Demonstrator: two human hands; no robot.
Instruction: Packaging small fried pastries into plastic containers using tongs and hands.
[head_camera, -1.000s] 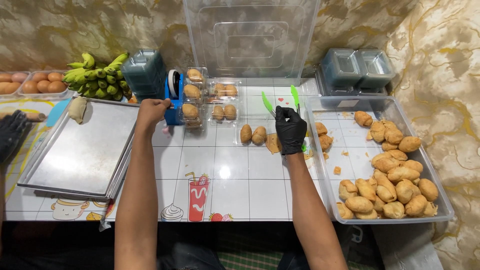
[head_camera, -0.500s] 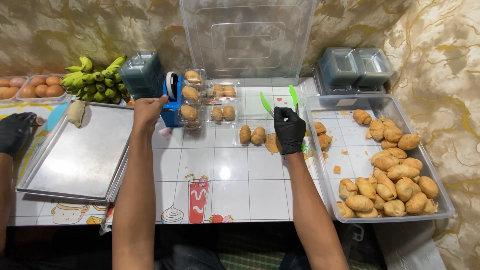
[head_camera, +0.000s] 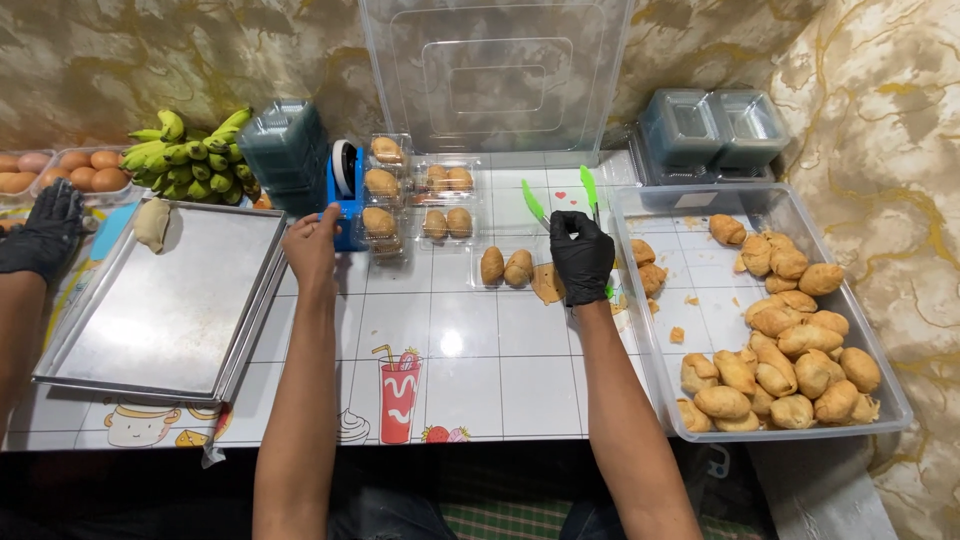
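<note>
My bare left hand (head_camera: 312, 248) sits just in front of a blue tape dispenser (head_camera: 346, 196), thumb raised toward it; whether it pinches tape is hidden. My right hand (head_camera: 582, 256), in a black glove, grips green tongs (head_camera: 590, 192) whose tips point away from me. Just left of that hand lies an open clear clamshell box (head_camera: 480, 283) with two fried pastries (head_camera: 505, 268) in it. Closed clamshell boxes of pastries (head_camera: 447, 180) stand behind it, beside the dispenser.
A large clear bin (head_camera: 893, 392) of fried pastries fills the right side; its lid (head_camera: 495, 75) leans on the wall. Stacked metal trays (head_camera: 170, 300), bananas (head_camera: 190, 150), eggs (head_camera: 60, 170) and empty box stacks (head_camera: 285, 150) are on the left. Another person's gloved hand (head_camera: 45, 235) is far left.
My left hand has drawn back from the tape dispenser toward me. The other person's gloved hand has moved up toward the eggs. My right hand has stayed put.
</note>
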